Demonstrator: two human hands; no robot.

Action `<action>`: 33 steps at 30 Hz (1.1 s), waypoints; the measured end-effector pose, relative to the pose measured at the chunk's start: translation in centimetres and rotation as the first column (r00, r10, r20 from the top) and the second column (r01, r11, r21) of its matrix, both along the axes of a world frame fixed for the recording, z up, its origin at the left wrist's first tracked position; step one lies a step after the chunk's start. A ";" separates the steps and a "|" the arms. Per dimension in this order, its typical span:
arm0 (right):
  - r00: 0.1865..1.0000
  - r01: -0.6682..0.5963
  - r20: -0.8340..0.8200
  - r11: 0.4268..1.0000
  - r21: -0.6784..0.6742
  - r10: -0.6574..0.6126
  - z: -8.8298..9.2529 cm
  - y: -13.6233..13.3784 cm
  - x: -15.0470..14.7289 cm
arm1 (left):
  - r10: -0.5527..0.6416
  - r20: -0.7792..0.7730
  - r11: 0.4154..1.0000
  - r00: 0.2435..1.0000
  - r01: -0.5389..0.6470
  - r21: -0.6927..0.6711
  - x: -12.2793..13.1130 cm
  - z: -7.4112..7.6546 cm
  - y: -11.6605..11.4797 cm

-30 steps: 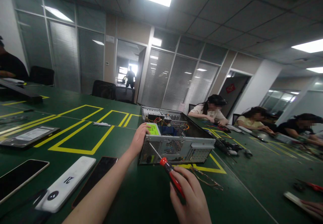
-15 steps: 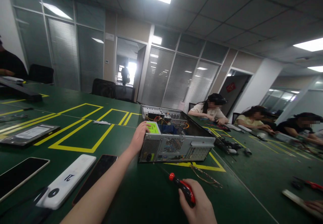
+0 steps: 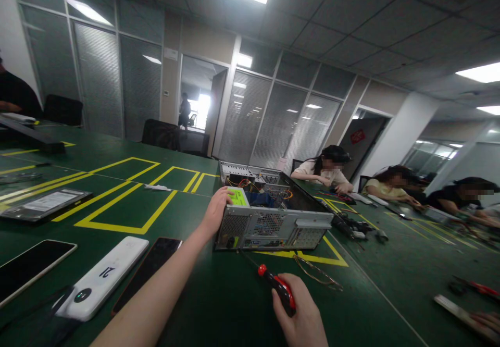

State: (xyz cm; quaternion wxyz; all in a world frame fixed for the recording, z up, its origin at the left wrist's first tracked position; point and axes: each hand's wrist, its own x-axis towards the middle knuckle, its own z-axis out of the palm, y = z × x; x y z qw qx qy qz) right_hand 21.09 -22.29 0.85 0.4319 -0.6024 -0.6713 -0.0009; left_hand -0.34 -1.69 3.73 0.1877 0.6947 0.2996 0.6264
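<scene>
An open grey computer case (image 3: 269, 222) lies on its side on the green table (image 3: 219, 300), with cables and a green-labelled power supply (image 3: 239, 197) showing inside. My left hand (image 3: 216, 212) rests on the case's near left corner, fingers curled over the edge by the power supply. My right hand (image 3: 300, 315) is closed round the handle of a red and black screwdriver (image 3: 275, 284), low over the table in front of the case; its thin shaft points toward the case's back panel.
A white device marked 21 (image 3: 102, 278) and two dark phones (image 3: 150, 266) lie at the near left, a flat drive (image 3: 45, 203) farther left. Yellow tape outlines (image 3: 128, 201) mark the table. Several people sit at the right side with tools (image 3: 351, 227). Another person's fingers (image 3: 482, 320) show at far right.
My right hand has drawn the screwdriver back from the case's rear panel and lowered it toward the table. The left hand has stayed on the case.
</scene>
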 end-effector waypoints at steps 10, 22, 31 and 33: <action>1.000 0.013 -0.013 0.999 -0.038 -0.014 0.3 -0.3 -0.1 | 0.001 -0.014 1.000 1.000 -0.001 -0.014 -0.1 0.1 -0.2; 0.999 0.022 -0.036 0.995 -0.094 -0.026 0.4 -0.3 -0.2 | -0.002 -0.019 1.000 1.000 0.002 0.001 -0.2 0.1 -0.2; 0.998 0.032 -0.053 0.976 -0.214 -0.045 1.0 -0.3 -0.2 | -0.001 -0.013 1.000 1.000 0.001 0.010 -0.1 -0.1 -0.1; 0.998 0.036 -0.034 0.974 -0.225 -0.045 0.9 -0.3 -0.1 | 0.004 -0.019 1.000 1.000 -0.004 -0.001 -0.2 -0.1 -0.1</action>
